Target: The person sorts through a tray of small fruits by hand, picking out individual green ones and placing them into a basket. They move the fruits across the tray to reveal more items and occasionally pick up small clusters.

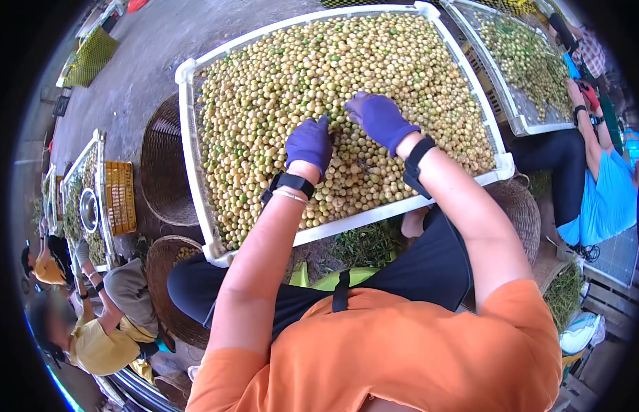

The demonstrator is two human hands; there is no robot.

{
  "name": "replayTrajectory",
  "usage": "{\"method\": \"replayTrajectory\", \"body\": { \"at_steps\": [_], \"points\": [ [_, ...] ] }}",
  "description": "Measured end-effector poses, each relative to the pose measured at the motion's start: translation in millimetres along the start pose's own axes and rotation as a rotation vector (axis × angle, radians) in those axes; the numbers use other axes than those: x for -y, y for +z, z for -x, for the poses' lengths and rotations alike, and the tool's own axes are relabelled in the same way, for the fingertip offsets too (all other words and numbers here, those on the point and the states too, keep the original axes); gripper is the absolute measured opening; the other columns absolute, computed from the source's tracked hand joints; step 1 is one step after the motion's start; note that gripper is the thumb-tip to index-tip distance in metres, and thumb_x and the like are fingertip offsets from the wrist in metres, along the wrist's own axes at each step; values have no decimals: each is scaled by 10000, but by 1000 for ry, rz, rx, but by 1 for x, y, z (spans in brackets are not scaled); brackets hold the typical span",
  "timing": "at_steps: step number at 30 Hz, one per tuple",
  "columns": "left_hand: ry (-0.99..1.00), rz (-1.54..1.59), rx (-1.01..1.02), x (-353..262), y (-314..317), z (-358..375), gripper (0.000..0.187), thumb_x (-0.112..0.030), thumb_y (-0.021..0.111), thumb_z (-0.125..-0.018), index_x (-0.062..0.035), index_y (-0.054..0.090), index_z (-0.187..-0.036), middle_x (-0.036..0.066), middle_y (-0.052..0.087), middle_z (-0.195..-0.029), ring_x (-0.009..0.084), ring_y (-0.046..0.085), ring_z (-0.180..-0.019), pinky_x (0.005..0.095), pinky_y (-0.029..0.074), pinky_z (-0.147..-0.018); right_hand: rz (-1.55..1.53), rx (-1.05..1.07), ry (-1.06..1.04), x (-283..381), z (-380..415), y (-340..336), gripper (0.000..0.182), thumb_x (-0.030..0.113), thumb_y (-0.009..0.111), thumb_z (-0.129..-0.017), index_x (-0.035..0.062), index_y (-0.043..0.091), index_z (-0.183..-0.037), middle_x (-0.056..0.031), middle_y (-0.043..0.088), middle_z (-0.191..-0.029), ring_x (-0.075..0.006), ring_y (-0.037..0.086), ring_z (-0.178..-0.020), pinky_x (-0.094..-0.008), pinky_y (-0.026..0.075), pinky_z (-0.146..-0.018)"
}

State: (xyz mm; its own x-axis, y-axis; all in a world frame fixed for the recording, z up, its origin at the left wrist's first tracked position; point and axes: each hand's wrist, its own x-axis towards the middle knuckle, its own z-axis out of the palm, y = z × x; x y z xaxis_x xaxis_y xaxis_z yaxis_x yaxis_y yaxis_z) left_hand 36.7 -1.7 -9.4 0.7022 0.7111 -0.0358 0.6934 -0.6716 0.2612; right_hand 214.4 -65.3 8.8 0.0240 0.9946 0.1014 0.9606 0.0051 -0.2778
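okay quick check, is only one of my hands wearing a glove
No, your left hand and right hand both wear purple gloves among the small round fruits in the white-rimmed tray.

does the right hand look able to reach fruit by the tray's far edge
Probably yes: the right hand is over the fruit, and only more fruit lies between it and the tray's far edge, though it may need to stretch.

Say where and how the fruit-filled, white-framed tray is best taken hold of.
I'd grip the tray by its opposite side rims, left hand on the left, right hand on the right, coming from outside near the closer corners. It is rectangular and straight-edged, loaded with round fruits, so opposed grips should help keep it level.
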Motion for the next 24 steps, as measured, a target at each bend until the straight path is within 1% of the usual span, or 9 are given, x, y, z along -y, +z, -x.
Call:
{"method": "replayTrajectory", "body": {
  "at_steps": [3,5,6,8,12,13,16,21,24],
  "points": [
    [91,-55,122,10,6,8,276,-231,507,-903,-143,588,-1152,165,633,-942,353,637,-850,454,520,-693,98,55,47,-6,-4,37,130,171,535,-861,75,607,-912,-194,627,-922,-361,639,-807,-469,496,-707],
    [217,-145,308,-2,-10,24,254,-215,440,-935,-142,618,-1101,164,634,-935,357,646,-838,457,526,-660,-33,30,68,-6,-5,39,134,178,579,-846,69,610,-918,-198,631,-916,-366,640,-827,-459,493,-720],
    [233,-48,343,-6,-16,36,250,-222,440,-942,-126,653,-1031,166,634,-939,352,645,-863,452,525,-714,-81,-5,45,-11,-3,42,145,183,599,-838,64,614,-920,-196,639,-911,-363,641,-833,-454,493,-730],
    [192,46,436,0,-25,45,227,-254,527,-897,-112,657,-1018,156,647,-948,342,649,-897,442,523,-767,-204,205,97,-16,-4,30,177,202,624,-825,58,632,-927,-194,650,-897,-356,641,-834,-443,494,-745],
    [40,221,253,29,-40,37,205,-271,615,-859,-85,678,-917,154,642,-862,330,617,-842,421,488,-749,-192,478,188,-19,-4,-20,228,256,634,-827,62,674,-942,-184,663,-884,-344,641,-843,-431,495,-761],
    [33,255,134,35,-35,31,207,-272,611,-857,-79,679,-894,160,641,-835,339,608,-836,421,482,-743,-192,348,171,-25,-2,-21,220,256,629,-832,66,673,-934,-180,663,-874,-343,640,-837,-435,494,-757],
    [-51,229,81,26,-27,10,215,-287,595,-868,-99,682,-925,163,636,-873,338,602,-868,416,482,-762,-139,116,160,-36,1,-10,199,241,625,-833,63,668,-911,-177,654,-870,-348,638,-834,-449,491,-753],
    [105,184,91,-6,-1,-20,245,-330,572,-863,-116,667,-932,155,618,-941,335,606,-889,432,489,-779,38,46,-30,-30,2,22,170,231,609,-855,68,655,-864,-172,637,-865,-367,630,-797,-440,500,-703],
    [92,186,132,-19,-3,-26,224,-320,596,-845,-131,671,-938,164,621,-930,356,603,-884,449,488,-772,-222,-28,70,-23,-2,16,176,239,616,-849,74,657,-897,-180,644,-848,-376,627,-792,-441,500,-706]
  ]
}}
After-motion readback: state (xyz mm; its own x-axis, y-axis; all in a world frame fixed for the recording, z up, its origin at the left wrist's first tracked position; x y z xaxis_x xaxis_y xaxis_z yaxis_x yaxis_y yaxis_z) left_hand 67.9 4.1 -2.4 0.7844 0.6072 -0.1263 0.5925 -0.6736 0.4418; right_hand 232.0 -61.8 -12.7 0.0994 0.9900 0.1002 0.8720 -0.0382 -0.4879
